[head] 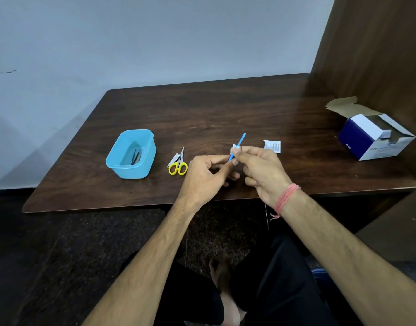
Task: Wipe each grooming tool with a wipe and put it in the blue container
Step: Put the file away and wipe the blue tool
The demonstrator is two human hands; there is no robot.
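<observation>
- A dark wood-grain tabletop point(225, 109) sits against a pale wall, with a brown panel along its right edge.
- Your left hand point(203, 177) pinches the lower end of a thin blue tool point(239, 143), which slants up and away from you over the middle of the tabletop.
- Your right hand point(261, 170) — a pink thread band point(285, 198) on its wrist — curls its fingers point(237, 152) round a small white wipe point(234, 148) wrapped on the tool's shaft.
- The blue container point(141, 170) stands toward the left edge; metal tools point(136, 155) already lie inside it.
- Yellow-handled scissors point(178, 164) lie between the container and your left hand.
- A torn white sachet point(272, 146) lies just beyond your right hand.
- An open blue-and-white box point(376, 137) sits near the right edge.
</observation>
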